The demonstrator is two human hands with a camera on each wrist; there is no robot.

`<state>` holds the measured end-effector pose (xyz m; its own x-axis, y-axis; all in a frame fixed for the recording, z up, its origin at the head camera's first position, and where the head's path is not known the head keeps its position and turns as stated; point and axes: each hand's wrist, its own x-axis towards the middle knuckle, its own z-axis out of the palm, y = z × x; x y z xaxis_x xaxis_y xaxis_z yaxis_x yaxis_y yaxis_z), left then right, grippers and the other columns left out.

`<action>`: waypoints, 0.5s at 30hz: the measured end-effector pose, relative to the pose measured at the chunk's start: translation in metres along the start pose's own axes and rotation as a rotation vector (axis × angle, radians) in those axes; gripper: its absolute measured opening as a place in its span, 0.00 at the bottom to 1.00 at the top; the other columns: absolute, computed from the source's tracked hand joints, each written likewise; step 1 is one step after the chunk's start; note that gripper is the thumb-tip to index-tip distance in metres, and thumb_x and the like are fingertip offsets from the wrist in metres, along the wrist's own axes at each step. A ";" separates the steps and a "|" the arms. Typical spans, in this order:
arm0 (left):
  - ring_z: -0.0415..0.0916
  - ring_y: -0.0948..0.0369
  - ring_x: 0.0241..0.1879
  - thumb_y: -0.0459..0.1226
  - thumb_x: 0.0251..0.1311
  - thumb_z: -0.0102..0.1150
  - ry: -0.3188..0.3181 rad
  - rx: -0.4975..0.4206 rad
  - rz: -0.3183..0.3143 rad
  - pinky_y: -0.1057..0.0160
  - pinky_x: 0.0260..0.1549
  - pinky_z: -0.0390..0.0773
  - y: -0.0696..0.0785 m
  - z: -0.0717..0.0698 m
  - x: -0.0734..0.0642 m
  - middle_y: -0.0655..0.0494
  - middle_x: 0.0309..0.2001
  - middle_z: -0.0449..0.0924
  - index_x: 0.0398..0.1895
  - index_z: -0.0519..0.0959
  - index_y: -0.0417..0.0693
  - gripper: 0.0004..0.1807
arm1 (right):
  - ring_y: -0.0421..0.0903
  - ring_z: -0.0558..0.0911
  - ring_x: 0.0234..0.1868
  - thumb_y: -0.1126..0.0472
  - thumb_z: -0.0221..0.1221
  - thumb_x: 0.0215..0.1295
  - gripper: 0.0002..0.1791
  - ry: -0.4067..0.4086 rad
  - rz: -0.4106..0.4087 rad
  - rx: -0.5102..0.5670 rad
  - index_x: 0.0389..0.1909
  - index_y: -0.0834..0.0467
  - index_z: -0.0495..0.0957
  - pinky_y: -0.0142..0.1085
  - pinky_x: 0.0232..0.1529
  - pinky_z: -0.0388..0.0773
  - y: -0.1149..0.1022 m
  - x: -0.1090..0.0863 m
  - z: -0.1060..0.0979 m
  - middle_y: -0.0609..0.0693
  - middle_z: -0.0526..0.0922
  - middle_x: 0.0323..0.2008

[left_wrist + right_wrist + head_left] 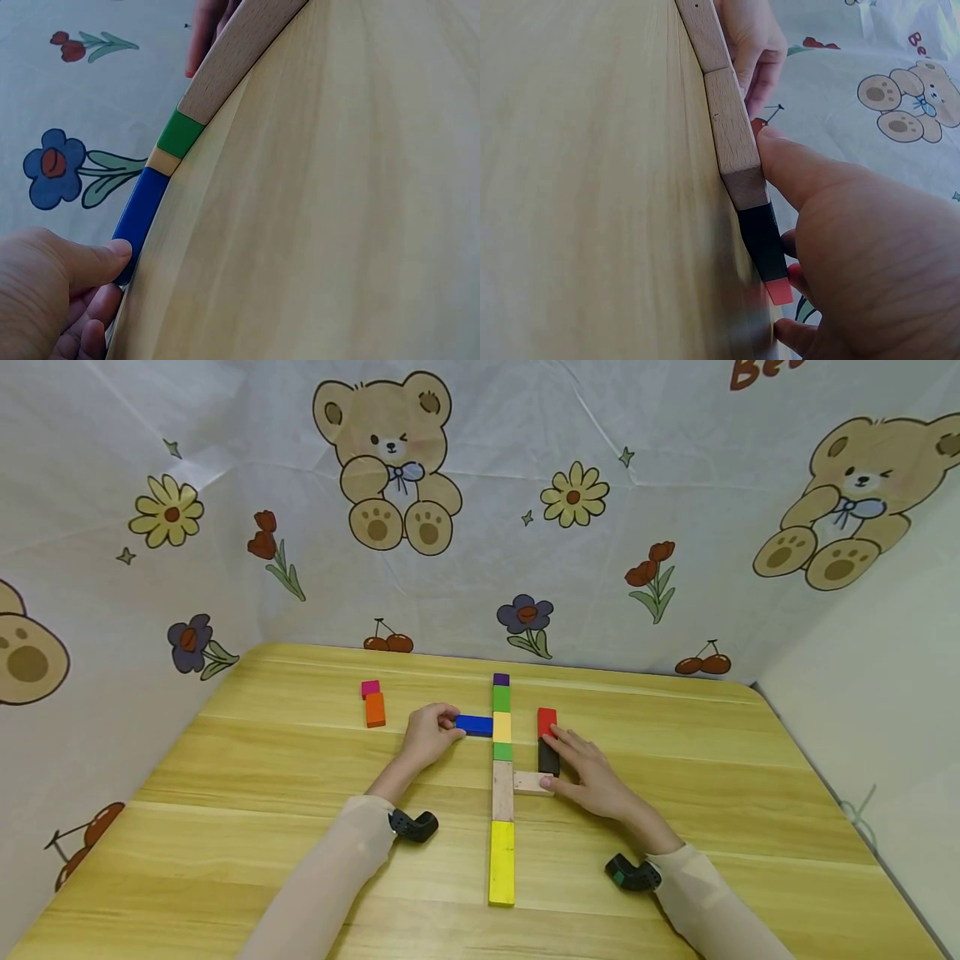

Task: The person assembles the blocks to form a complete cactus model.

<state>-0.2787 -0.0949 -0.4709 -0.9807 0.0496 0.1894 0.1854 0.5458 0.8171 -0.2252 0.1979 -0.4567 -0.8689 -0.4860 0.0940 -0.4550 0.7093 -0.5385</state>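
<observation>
A column of blocks runs up the middle of the table: yellow (502, 864), bare wood (502, 791), green (502, 752), pale yellow (502, 727), green (501, 698) and purple (501, 679). My left hand (430, 732) pinches the outer end of a blue block (475, 726), whose other end meets the pale yellow one. To the right, a short wooden block (529, 783) juts from the column. My right hand (596, 777) has its thumb on that block and its loosely spread fingers touching a black block (548, 758) and a red block (547, 720), which stand end to end above it.
An orange block (375, 710) and a magenta block (370, 688) lie left of the column, near the back. Behind the wooden table (247, 760) hangs a cloth (480, 568) printed with bears and flowers. Each wrist wears a black device (633, 873).
</observation>
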 end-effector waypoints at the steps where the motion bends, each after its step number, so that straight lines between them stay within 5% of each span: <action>1: 0.78 0.59 0.32 0.31 0.52 0.71 0.000 0.000 0.000 0.59 0.39 0.81 0.000 0.000 0.000 0.48 0.34 0.83 0.44 0.83 0.38 0.15 | 0.65 0.50 0.76 0.48 0.62 0.64 0.41 0.000 -0.001 0.000 0.74 0.58 0.60 0.64 0.72 0.43 0.000 0.000 0.000 0.58 0.55 0.76; 15: 0.78 0.56 0.36 0.31 0.49 0.73 -0.002 -0.006 0.020 0.56 0.45 0.80 -0.003 0.000 -0.003 0.46 0.40 0.83 0.50 0.82 0.36 0.22 | 0.64 0.50 0.76 0.47 0.62 0.64 0.41 -0.001 0.005 -0.005 0.74 0.58 0.60 0.64 0.72 0.43 0.000 0.000 0.000 0.57 0.55 0.76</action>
<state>-0.2766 -0.0963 -0.4739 -0.9769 0.0616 0.2045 0.2050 0.5397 0.8165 -0.2258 0.1980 -0.4565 -0.8711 -0.4827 0.0900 -0.4513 0.7146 -0.5345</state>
